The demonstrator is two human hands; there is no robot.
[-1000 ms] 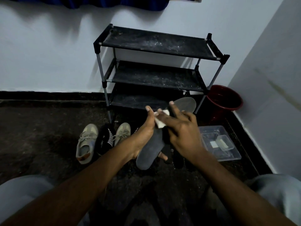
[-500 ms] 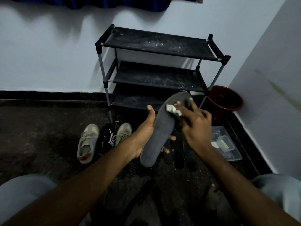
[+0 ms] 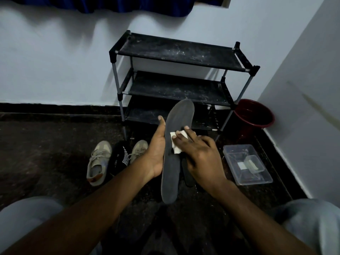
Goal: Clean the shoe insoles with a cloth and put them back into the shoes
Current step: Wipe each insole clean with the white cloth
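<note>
My left hand (image 3: 156, 150) grips a dark grey insole (image 3: 181, 115) by its left edge, thumb up along the side, toe end pointing away toward the rack. My right hand (image 3: 200, 157) presses a small white cloth (image 3: 175, 144) flat against the middle of the insole with straight fingers. Two beige sneakers (image 3: 99, 162) (image 3: 138, 150) stand on the floor to the left, with black socks (image 3: 119, 157) between them. Another dark insole-like piece (image 3: 187, 175) lies on the floor, partly hidden under my right hand.
A black three-tier shoe rack (image 3: 174, 56) stands against the wall ahead. A dark red bucket (image 3: 253, 115) sits in the right corner, and a clear plastic box (image 3: 239, 173) lies on the floor beside the right wall. My knees frame the bottom corners.
My right hand has slid the cloth from the insole's toe end down to its middle. The insole now stands a little more upright in my left hand.
</note>
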